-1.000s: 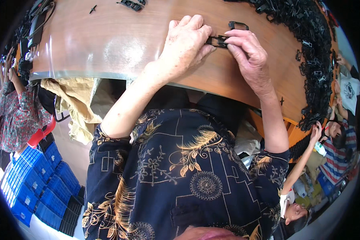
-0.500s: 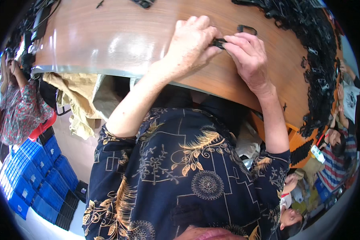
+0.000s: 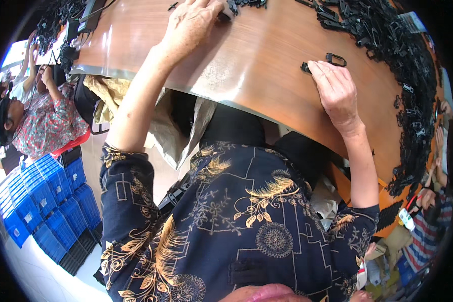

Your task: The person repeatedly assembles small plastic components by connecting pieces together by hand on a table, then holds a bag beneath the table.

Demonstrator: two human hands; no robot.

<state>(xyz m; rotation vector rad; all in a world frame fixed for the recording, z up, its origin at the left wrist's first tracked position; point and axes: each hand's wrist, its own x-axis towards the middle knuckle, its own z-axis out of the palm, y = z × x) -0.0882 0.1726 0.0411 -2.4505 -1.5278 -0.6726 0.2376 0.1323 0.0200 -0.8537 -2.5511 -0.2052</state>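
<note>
My left hand (image 3: 194,30) is at the far edge of the view, fingers curled against a small dark part (image 3: 225,16) on the wooden table. The fingers partly hide that part, so its kind is unclear. Further right, just above the tabletop, my right hand (image 3: 334,93) pinches a small black plastic piece (image 3: 305,66) between thumb and fingertips. A black, rounded rectangular frame (image 3: 336,60) lies right beyond the knuckles of this hand.
Black plastic parts (image 3: 367,30) are heaped along the table's right side, with a smaller cluster (image 3: 249,3) at the far edge. Blue crates (image 3: 45,191) stand stacked at lower left. Other people sit left and right, one in a flowered top (image 3: 50,123).
My hands have moved apart. The left went away and leftward to the dark part; the right keeps the small black piece, near the frame. The view has shifted too.
</note>
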